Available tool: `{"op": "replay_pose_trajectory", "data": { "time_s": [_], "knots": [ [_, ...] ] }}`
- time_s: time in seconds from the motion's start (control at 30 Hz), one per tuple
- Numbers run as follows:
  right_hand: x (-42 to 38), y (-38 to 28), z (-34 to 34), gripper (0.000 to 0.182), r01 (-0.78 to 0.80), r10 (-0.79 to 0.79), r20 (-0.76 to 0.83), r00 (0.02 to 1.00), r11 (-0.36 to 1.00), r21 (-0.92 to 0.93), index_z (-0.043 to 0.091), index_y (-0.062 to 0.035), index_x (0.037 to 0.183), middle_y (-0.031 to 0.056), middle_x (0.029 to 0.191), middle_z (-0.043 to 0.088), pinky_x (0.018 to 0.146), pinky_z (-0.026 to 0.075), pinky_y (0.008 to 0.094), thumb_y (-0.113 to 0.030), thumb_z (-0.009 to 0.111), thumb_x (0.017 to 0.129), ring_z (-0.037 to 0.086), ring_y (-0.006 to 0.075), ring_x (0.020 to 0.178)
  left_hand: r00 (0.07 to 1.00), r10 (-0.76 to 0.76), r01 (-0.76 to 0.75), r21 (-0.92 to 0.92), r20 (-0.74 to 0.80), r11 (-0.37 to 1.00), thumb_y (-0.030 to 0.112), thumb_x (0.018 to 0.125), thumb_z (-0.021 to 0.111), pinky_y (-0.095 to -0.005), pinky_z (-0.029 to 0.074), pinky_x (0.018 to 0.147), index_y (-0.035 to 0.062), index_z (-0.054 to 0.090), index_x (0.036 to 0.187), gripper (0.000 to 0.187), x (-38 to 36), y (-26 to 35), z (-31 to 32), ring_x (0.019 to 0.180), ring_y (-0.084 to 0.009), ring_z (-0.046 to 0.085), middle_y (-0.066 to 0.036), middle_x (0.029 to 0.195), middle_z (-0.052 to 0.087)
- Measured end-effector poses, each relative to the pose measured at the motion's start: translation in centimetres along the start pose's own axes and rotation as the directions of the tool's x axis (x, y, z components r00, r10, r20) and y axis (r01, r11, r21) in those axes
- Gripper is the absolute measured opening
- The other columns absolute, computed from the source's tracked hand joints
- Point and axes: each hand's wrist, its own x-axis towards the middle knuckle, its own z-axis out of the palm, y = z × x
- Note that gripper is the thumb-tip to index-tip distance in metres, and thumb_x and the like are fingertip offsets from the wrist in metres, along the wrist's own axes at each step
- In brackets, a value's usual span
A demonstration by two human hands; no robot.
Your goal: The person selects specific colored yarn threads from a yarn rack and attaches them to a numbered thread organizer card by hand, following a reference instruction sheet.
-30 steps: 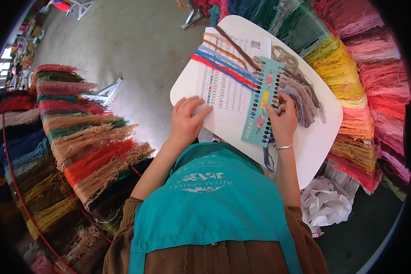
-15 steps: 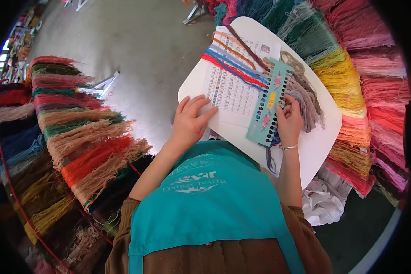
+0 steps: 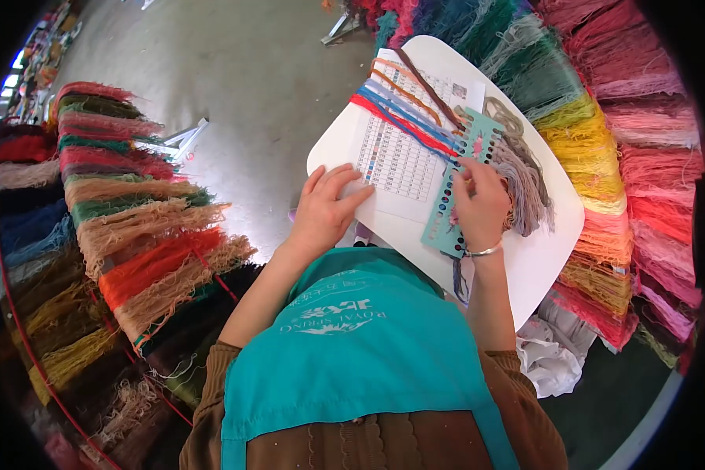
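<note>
A printed chart [image 3: 395,167] lies on a white board [image 3: 540,258]. Across its right part rests a teal card with holes [image 3: 442,227], with red, blue, orange and brown threads [image 3: 403,117] on its left side and grey and mauve threads [image 3: 529,196] on its right. My left hand [image 3: 325,207] lies on the chart's lower left edge, fingers spread. Over the middle of the card is my right hand [image 3: 482,204], fingers bent and closed near the blue thread ends; whatever is between the fingertips is hidden.
Hanging skeins [image 3: 587,157] in green, yellow, pink and red line the right side. More skeins [image 3: 149,227] hang at the left. A white plastic bag [image 3: 552,356] is below the board's right corner. Metal stand feet [image 3: 184,141] rest on the floor.
My right hand has moved from the card's right edge up and left over its middle, now covering part of it. My left hand has stayed in place.
</note>
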Motion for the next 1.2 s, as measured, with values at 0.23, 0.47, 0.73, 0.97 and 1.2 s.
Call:
{"op": "replay_pose_trajectory", "data": {
  "time_s": [0.23, 0.47, 0.73, 0.97, 1.2],
  "knots": [
    [-0.1, 0.7, 1.4, 0.024, 0.035, -0.015, 0.208, 0.978, 0.995, -0.096, 0.068, -0.0058, 0.106, 0.0116, 0.094, 0.068, 0.079, 0.050, 0.0387, -0.016, 0.067, 0.084, 0.064, 0.0282, 0.086, 0.943, -0.331, 0.165, -0.825, -0.028, 0.541, 0.012, 0.093, 0.060, -0.0457, 0.042, 0.104, 0.0008, 0.066, 0.084, 0.016, -0.4, 2.4, -7.8, 0.109, -0.0273, 0.060, -0.010, 0.101, 0.060],
    [1.6, -1.0, 2.8, 0.018, 0.001, -0.056, 0.220, 0.974, 0.970, 0.243, 0.066, 0.0023, 0.106, 0.0090, 0.094, 0.067, 0.064, 0.046, 0.0267, -0.009, 0.061, 0.093, 0.058, 0.0145, 0.075, 0.695, 0.523, -0.517, -0.849, -0.493, -0.114, 0.047, 0.104, 0.036, -0.0656, 0.041, 0.099, 0.0107, 0.047, 0.061, 0.058, -0.4, 7.9, -29.2, 0.062, -0.0189, 0.055, -0.005, 0.073, 0.050],
    [4.1, -6.7, 5.8, 0.015, 0.106, -0.208, 0.240, 0.948, 0.919, 0.380, 0.067, 0.0021, 0.104, 0.0053, 0.086, 0.066, 0.061, 0.045, 0.0257, -0.006, 0.061, 0.093, 0.056, 0.0118, 0.070, 0.829, 0.297, -0.469, -0.878, -0.475, -0.097, 0.024, 0.103, 0.046, -0.0685, 0.047, 0.087, -0.0051, 0.060, 0.067, 0.048, -4.9, 16.3, -34.1, 0.057, -0.0194, 0.050, -0.008, 0.074, 0.055],
    [3.7, -10.6, 7.7, 0.014, 0.192, -0.314, 0.265, 0.912, 0.896, 0.401, 0.068, 0.0012, 0.102, 0.0071, 0.082, 0.066, 0.059, 0.045, 0.0267, -0.005, 0.062, 0.091, 0.057, 0.0133, 0.066, 0.838, 0.205, -0.485, -0.863, -0.505, -0.143, 0.023, 0.104, 0.046, -0.0757, 0.039, 0.090, 0.0046, 0.045, 0.057, 0.050, -7.0, 15.9, -36.3, 0.058, -0.0221, 0.053, -0.007, 0.067, 0.045],
    [3.7, -13.8, 9.9, 0.013, 0.188, -0.327, 0.266, 0.907, 0.878, 0.440, 0.068, 0.0018, 0.099, 0.0067, 0.079, 0.066, 0.055, 0.044, 0.0253, -0.006, 0.063, 0.091, 0.057, 0.0115, 0.064, 0.765, 0.258, -0.501, -0.796, -0.590, -0.339, 0.027, 0.106, 0.043, -0.0818, 0.028, 0.095, 0.0063, 0.039, 0.056, 0.054, -6.4, 14.7, -37.9, 0.064, -0.0275, 0.061, -0.012, 0.068, 0.048]
  ]
}}
